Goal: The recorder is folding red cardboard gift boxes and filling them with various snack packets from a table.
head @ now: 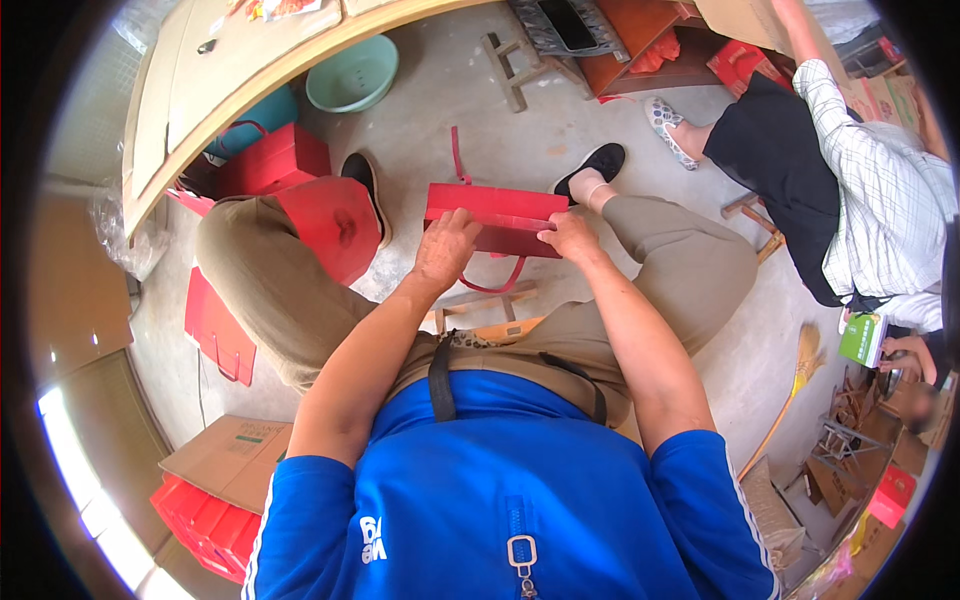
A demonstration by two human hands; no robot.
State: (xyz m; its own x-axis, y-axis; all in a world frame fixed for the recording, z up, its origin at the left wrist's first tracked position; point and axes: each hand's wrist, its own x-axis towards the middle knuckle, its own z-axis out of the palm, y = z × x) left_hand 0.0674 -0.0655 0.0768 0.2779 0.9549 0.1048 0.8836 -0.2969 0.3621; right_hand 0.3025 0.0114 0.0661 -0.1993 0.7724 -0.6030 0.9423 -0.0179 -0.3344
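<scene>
A red gift bag [499, 200] of paper or card stands between my knees, its top edges towards me. One ribbon handle [455, 154] sticks out on the far side, and another handle [501, 285] loops on the near side. My left hand [448, 251] grips the bag's near edge at the left, fingers bent over it. At the right end of that edge, my right hand [574, 238] pinches the card between thumb and fingers. A shiny strip, perhaps clear tape, runs along the edge between the hands. The bag's lower part is hidden.
Red gift bags [330, 225] and a red box [274, 161] crowd my left leg. A cardboard-covered table [240, 82] curves overhead at left; a green basin [352, 75] sits beyond. Another person [877, 202] is at right, near a broom [802, 360]. Red cartons [214, 529] are behind left.
</scene>
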